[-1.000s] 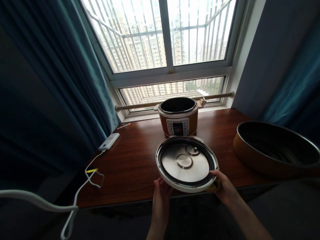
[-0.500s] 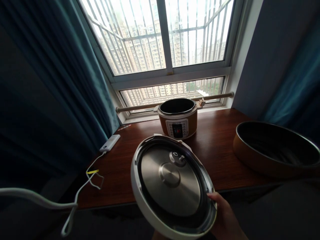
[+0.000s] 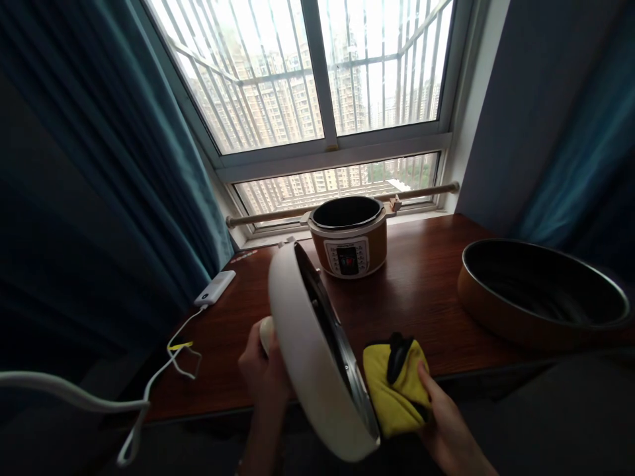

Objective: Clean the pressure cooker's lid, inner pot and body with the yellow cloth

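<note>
My left hand (image 3: pixel 268 363) is closed round the knob on the outside of a white pressure cooker lid (image 3: pixel 312 370). The lid is held up on edge above the table's front, its metal inner side turned to the right. In my right hand (image 3: pixel 441 403) is a folded yellow cloth (image 3: pixel 394 396) with black trim, close beside the lid's lower right rim; whether they touch I cannot tell. Behind the lid stands the electric pressure cooker (image 3: pixel 350 241), brown and white, its top uncovered and its dark inside showing.
A large brown pan (image 3: pixel 536 297) with a dark inside sits at the right of the wooden table (image 3: pixel 421 284). At the left lie a white power bank (image 3: pixel 215 287) and a white cable (image 3: pixel 159 378) running off the edge. A barred window is behind.
The lid has turned from its inner side facing me to standing on edge. My right hand has come off its rim and now shows a yellow cloth. My left hand has come into view.
</note>
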A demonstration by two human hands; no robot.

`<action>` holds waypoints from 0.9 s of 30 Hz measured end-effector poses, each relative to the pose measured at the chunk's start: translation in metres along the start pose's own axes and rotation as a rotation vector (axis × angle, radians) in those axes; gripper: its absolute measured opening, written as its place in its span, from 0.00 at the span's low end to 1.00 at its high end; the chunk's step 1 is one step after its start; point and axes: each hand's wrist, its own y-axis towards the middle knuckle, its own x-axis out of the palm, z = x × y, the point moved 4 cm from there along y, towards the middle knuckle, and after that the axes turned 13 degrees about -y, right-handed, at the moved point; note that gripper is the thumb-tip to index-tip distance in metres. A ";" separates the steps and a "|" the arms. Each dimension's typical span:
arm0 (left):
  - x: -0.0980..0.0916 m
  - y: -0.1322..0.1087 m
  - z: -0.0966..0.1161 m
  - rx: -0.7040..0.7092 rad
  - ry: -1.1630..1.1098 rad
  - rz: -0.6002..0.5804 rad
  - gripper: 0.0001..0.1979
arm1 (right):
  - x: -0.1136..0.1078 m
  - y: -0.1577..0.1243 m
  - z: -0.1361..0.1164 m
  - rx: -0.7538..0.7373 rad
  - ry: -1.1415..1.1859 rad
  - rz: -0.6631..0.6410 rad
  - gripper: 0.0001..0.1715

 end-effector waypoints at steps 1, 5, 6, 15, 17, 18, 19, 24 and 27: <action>-0.002 0.005 0.008 0.040 0.041 -0.026 0.10 | -0.006 -0.001 -0.005 -0.035 0.005 0.034 0.21; 0.008 0.019 0.031 0.187 0.266 -0.172 0.13 | -0.017 -0.007 -0.020 -0.121 0.007 0.078 0.18; 0.014 0.020 0.034 0.202 0.316 -0.207 0.13 | -0.017 -0.008 -0.021 -0.112 0.011 0.066 0.18; 0.075 0.015 0.028 0.341 0.745 -0.459 0.16 | -0.013 -0.020 -0.022 -0.138 0.097 0.003 0.16; 0.085 0.014 0.022 0.359 0.781 -0.518 0.16 | -0.018 -0.022 -0.025 -0.160 0.109 0.028 0.15; 0.090 0.013 0.020 0.367 0.791 -0.544 0.16 | -0.020 -0.022 -0.026 -0.164 0.112 0.046 0.15; 0.095 0.013 0.017 0.373 0.798 -0.567 0.16 | -0.023 -0.022 -0.027 -0.164 0.112 0.062 0.15; 0.116 0.010 0.007 0.384 0.801 -0.642 0.15 | -0.035 -0.017 -0.029 -0.185 0.087 0.129 0.15; 0.127 0.007 0.004 0.402 0.786 -0.673 0.16 | -0.039 -0.012 -0.028 -0.215 0.080 0.153 0.17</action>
